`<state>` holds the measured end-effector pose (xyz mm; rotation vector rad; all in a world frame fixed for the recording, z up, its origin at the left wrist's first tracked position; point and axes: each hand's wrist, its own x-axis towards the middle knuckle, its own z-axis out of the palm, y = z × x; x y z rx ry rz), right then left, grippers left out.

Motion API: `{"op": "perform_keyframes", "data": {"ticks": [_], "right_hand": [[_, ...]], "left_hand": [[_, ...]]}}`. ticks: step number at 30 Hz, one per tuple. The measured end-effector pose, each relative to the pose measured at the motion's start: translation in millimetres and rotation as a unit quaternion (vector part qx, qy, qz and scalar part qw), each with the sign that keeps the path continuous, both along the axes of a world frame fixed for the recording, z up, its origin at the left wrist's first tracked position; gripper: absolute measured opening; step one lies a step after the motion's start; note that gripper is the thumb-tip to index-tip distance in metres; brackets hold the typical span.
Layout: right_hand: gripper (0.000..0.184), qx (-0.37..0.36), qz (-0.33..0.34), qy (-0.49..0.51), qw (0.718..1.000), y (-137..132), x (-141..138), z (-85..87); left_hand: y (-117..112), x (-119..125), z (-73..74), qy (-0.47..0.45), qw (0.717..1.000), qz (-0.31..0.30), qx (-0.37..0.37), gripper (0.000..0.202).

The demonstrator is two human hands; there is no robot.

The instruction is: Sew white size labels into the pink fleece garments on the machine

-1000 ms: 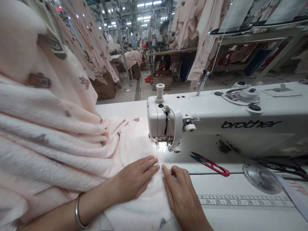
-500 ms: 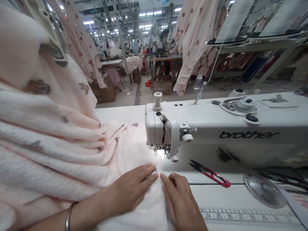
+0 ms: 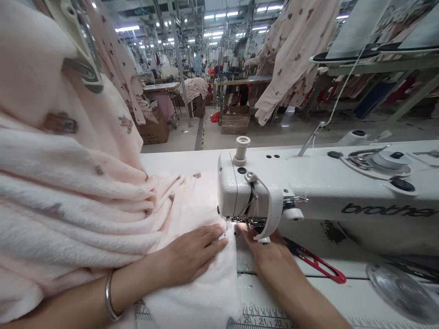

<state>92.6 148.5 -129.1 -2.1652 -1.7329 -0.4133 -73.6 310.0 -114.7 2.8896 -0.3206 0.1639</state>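
My left hand, with a bangle on the wrist, lies flat on the pale pink plush fabric, its fingers stretched out. At its fingertips a small white tag with dark marks shows on the cloth. The fabric reaches up to the needle area of the white sewing machine. My right hand reaches in beside the needle, right of the fabric edge. The machine head and its guard cover part of that hand, so what its fingers do is hidden.
Red-handled thread snips lie right of my right forearm. Farther right is a clear round dish. A ruler strip runs along the front of the table. Bunched printed fabric hangs from a clamp at the left.
My right hand has moved forward from the fabric's edge to beside the needle, under the machine head. My left hand stays on the cloth. The machine appears farther right in view.
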Motion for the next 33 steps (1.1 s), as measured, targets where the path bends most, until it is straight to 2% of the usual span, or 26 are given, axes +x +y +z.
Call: {"op": "perform_keyframes", "data": {"ticks": [3, 5, 12, 19, 23, 26, 33], "right_hand": [[0.06, 0.022, 0.015, -0.026, 0.999, -14.5, -26.1, -12.8], [0.06, 0.033, 0.009, -0.038, 0.999, -16.6, -35.0, -20.0], [0.059, 0.009, -0.003, 0.008, 1.0, -11.0, -32.3, -23.8], [0.07, 0.014, -0.019, 0.047, 0.999, -12.2, -33.9, -32.3], [0.079, -0.009, -0.025, 0.065, 0.998, -12.9, -34.7, -32.8], [0.077, -0.011, -0.028, 0.07, 0.997, -14.5, -33.8, -32.3], [0.073, -0.035, -0.037, 0.014, 0.999, -16.7, -32.6, -22.8]], "left_hand": [[0.7, 0.3, -1.3, 0.001, 1.0, -0.003, 0.001, 0.047], [0.6, 0.6, -1.3, 0.004, 1.0, -0.001, -0.005, 0.049], [3.9, 3.3, 0.9, 0.009, 1.0, 0.006, -0.013, 0.049], [5.3, 5.0, 1.4, 0.007, 1.0, 0.006, -0.022, 0.046], [6.6, 6.0, 1.6, -0.005, 0.999, 0.003, -0.036, 0.045], [8.0, 6.8, 1.2, -0.005, 0.999, 0.001, -0.031, 0.044], [15.6, 13.9, 2.5, -0.009, 1.0, 0.015, -0.021, 0.037]]}}
